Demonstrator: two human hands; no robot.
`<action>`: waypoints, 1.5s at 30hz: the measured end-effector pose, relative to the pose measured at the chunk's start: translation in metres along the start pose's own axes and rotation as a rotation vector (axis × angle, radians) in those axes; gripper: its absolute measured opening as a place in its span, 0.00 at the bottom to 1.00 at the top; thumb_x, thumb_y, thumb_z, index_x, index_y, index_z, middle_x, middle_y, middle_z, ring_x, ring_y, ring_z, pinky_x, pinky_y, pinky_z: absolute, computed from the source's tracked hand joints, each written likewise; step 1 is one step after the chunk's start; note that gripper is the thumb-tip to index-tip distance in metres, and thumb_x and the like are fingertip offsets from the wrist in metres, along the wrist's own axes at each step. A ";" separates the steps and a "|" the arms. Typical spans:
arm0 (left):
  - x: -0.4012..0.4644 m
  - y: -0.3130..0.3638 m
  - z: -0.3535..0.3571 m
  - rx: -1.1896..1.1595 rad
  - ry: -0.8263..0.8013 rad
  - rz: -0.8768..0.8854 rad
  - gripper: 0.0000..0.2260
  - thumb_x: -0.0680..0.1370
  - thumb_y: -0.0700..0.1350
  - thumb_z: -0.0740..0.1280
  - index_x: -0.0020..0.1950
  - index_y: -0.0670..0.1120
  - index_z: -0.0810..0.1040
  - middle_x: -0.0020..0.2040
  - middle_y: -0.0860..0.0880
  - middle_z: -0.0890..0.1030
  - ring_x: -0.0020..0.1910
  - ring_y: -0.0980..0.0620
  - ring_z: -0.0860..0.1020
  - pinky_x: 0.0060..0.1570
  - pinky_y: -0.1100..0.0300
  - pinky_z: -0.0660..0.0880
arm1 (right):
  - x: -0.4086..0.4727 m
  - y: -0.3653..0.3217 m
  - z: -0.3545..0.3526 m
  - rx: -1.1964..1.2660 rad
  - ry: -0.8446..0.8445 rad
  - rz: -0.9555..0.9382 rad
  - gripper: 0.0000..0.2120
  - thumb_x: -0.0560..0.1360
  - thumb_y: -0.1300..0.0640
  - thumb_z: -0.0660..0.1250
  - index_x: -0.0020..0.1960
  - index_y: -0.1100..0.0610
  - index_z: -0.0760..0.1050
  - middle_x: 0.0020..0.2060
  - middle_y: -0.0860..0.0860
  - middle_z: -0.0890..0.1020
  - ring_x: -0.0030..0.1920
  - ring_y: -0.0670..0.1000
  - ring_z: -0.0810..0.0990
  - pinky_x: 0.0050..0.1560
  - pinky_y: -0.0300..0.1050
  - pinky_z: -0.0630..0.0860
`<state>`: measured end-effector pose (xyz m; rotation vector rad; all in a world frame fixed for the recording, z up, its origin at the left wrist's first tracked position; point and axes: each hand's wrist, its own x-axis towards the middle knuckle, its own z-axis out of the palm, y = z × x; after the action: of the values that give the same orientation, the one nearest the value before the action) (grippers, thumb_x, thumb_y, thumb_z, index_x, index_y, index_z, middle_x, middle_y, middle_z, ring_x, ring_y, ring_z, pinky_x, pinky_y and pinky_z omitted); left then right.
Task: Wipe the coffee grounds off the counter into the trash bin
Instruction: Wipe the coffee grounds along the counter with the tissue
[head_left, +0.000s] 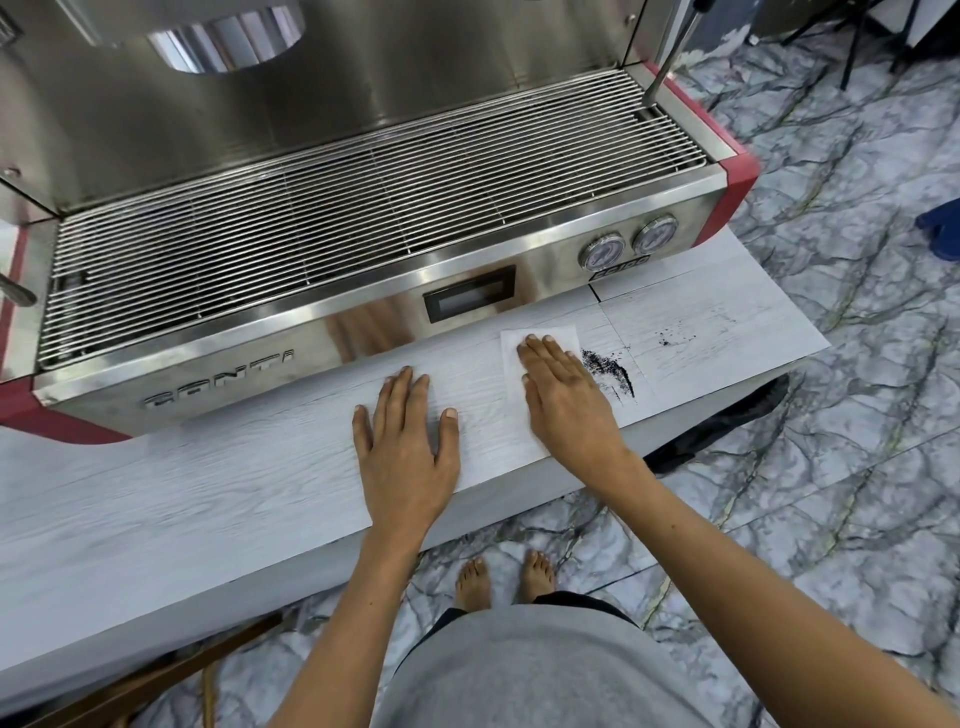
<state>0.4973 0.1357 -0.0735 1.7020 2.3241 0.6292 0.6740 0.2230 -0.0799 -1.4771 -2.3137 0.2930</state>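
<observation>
Dark coffee grounds (610, 370) lie in a smear on the pale wood-grain counter (208, 483), with a few more specks (670, 338) farther right. A white paper towel (524, 358) lies flat just left of the smear. My right hand (563, 397) presses flat on the towel, fingers together, its edge touching the grounds. My left hand (402, 441) rests flat on the bare counter to the left, fingers spread, holding nothing. A black trash bag (727, 421) shows below the counter's right front edge; the bin itself is mostly hidden.
A steel and red espresso machine (363, 218) with a wire drip grate fills the back of the counter, two gauges (628, 244) at its right front. The counter ends at right near the specks. Marble-patterned floor and my bare feet (504, 577) lie below.
</observation>
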 end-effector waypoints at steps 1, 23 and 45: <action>0.000 0.000 0.000 0.001 0.001 0.001 0.27 0.81 0.59 0.51 0.77 0.48 0.65 0.80 0.52 0.61 0.79 0.54 0.55 0.78 0.48 0.44 | 0.000 0.004 -0.002 0.000 0.001 0.018 0.20 0.80 0.60 0.55 0.69 0.64 0.71 0.67 0.59 0.74 0.70 0.58 0.70 0.69 0.58 0.68; 0.000 0.002 0.000 0.001 0.006 -0.009 0.26 0.81 0.58 0.53 0.76 0.48 0.66 0.79 0.52 0.62 0.79 0.54 0.56 0.78 0.47 0.45 | -0.044 0.005 -0.033 0.192 0.015 -0.080 0.18 0.75 0.68 0.61 0.64 0.64 0.75 0.64 0.58 0.77 0.68 0.56 0.72 0.69 0.54 0.69; 0.000 0.002 0.001 0.004 0.012 -0.002 0.26 0.81 0.58 0.54 0.76 0.48 0.66 0.79 0.51 0.63 0.79 0.53 0.57 0.78 0.44 0.47 | -0.037 0.008 -0.012 -0.014 -0.038 -0.032 0.22 0.82 0.53 0.53 0.74 0.57 0.64 0.74 0.52 0.65 0.76 0.51 0.59 0.76 0.52 0.56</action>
<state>0.4994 0.1361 -0.0735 1.7022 2.3360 0.6369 0.6992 0.1930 -0.0796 -1.4518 -2.3717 0.2990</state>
